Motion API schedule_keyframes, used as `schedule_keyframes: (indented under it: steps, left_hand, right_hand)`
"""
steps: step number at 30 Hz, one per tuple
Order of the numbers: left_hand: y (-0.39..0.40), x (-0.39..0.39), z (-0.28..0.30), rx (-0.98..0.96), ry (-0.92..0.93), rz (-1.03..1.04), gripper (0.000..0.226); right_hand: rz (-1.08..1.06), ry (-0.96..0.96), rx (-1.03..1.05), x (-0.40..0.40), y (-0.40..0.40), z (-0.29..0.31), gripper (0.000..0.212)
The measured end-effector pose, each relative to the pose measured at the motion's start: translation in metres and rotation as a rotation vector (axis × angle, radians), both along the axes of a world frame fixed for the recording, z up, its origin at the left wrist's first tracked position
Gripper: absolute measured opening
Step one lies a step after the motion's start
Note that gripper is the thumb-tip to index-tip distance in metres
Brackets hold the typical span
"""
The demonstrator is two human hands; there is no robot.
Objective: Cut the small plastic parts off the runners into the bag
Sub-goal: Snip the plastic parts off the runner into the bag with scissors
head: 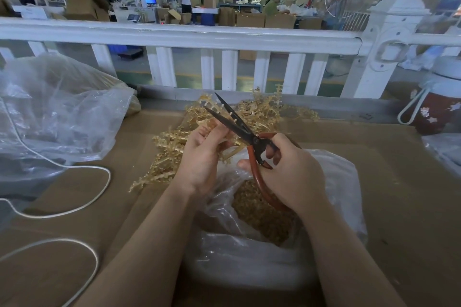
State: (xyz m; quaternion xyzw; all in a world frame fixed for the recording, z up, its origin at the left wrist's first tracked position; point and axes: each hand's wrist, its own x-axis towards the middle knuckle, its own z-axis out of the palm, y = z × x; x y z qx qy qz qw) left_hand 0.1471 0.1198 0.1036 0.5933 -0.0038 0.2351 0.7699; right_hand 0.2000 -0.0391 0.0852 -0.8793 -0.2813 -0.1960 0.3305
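My left hand (199, 157) pinches a tan plastic runner (219, 117) lined with small parts and holds it up over the bag. My right hand (291, 172) grips the red handles of long black-bladed scissors (234, 123). The blades are spread apart, with the runner's row of small parts between them. Below both hands lies a clear plastic bag (249, 257), its mouth wide, holding a mass of cut tan parts (264, 217). A heap of tan runners (259, 114) lies on the cardboard just beyond my hands.
Brown cardboard (399, 194) covers the table. A large crumpled clear bag (57, 112) sits at the left. A white cord (74, 207) loops at the front left. A white railing (224, 37) runs along the far edge, and a dark red jug (439, 109) stands at the right.
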Motion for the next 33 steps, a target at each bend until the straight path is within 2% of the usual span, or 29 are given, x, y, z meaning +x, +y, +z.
schedule_keyframes:
  steps: [4,7,10,19,22,25,28,33]
  left_hand:
    - [0.0,-0.001,0.0003,-0.001,-0.019,-0.022,0.029]
    - [-0.0007,-0.0006,0.001,-0.011,-0.02,-0.026,0.027]
    - [0.0001,0.0,-0.0002,-0.011,-0.037,-0.041,0.036]
    - [0.0004,0.0035,-0.0027,-0.022,-0.036,0.048,0.023]
    - [0.0015,0.0058,-0.0043,-0.042,-0.058,0.094,0.007]
    - [0.0013,0.0069,-0.005,-0.064,-0.072,0.114,0.023]
    - [0.0025,0.0064,-0.0058,-0.059,-0.058,0.137,0.007]
    - [0.0025,0.0052,-0.0044,-0.056,-0.043,0.136,0.015]
  right_hand:
    - [0.005,-0.01,0.019,-0.0005,0.0002,-0.0005,0.066]
    - [0.018,-0.013,0.032,-0.0011,0.0001,-0.0002,0.063]
    - [0.034,-0.008,0.042,-0.001,0.0001,-0.0001,0.06]
    - [0.054,-0.031,0.086,-0.0002,-0.0002,-0.002,0.062]
    - [0.059,-0.035,0.083,-0.0008,-0.0008,-0.0017,0.058]
    - [0.054,-0.034,0.073,0.0001,-0.0007,-0.0026,0.06]
    - [0.06,-0.029,0.076,0.0008,-0.0014,-0.0033,0.057]
    - [0.049,-0.02,0.067,0.0009,-0.0008,-0.0038,0.057]
